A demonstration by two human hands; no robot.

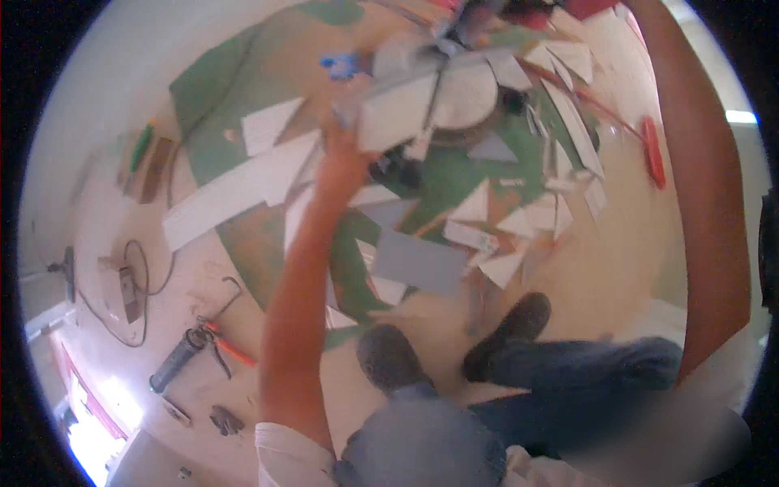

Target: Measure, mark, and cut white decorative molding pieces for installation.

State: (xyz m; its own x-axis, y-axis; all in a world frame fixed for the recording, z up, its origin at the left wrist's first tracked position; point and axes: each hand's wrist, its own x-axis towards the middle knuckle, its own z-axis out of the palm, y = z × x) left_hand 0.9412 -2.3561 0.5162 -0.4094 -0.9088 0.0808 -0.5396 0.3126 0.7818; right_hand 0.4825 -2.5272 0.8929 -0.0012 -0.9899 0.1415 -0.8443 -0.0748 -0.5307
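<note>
My left hand [345,158] is at the left side of a mitre saw [462,93], its blurred fingers closed around the edge of a white board [243,187]. That long board slants down to the left from the hand. Whether it is one piece with the pale strip [398,109] on the saw's bed, I cannot tell. My right arm [702,178] reaches up along the right side towards the red and black saw head [523,12]. Its hand lies beyond the upper edge, out of sight.
White triangular offcuts [471,203] and a grey sheet [418,261] litter the green mat [243,243] before my shoes [389,357]. A caulking gun [191,349], a corded box [122,288] and a green-handled tool [142,146] lie left; a red-handled tool [652,154] lies right.
</note>
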